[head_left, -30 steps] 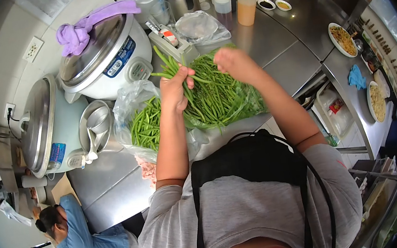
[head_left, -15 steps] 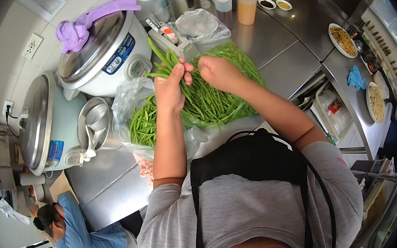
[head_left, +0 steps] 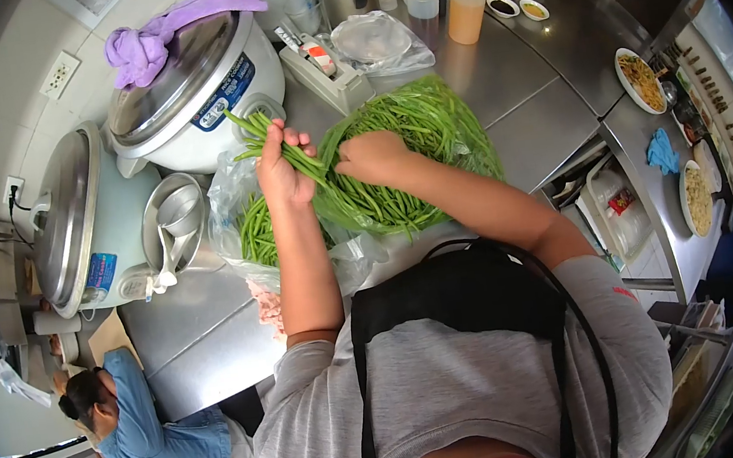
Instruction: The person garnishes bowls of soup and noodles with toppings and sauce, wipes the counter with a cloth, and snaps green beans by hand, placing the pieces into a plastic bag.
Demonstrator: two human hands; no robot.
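A small bunch of green beans (head_left: 301, 157) is gripped in my left hand (head_left: 281, 168), raised above a clear plastic bag (head_left: 223, 212) with more cut beans (head_left: 259, 235) inside. My right hand (head_left: 373, 158) is closed just right of the bunch, over a green plastic bag (head_left: 473, 129) full of long green beans (head_left: 395, 198). Its fingertips point toward the lower ends of the held beans; whatever they pinch is too small to make out.
Two large rice cookers (head_left: 181, 96) (head_left: 78, 228) stand at the left, beside a metal bowl (head_left: 195, 250). Behind are a grey box (head_left: 340, 87) and a sauce bottle (head_left: 467, 1). Plates of food (head_left: 641, 81) lie right. Another person (head_left: 153, 429) sits lower left.
My left hand has moved left and a little down with its bunch. My right hand has come left and down from above the green bag to beside the held beans.
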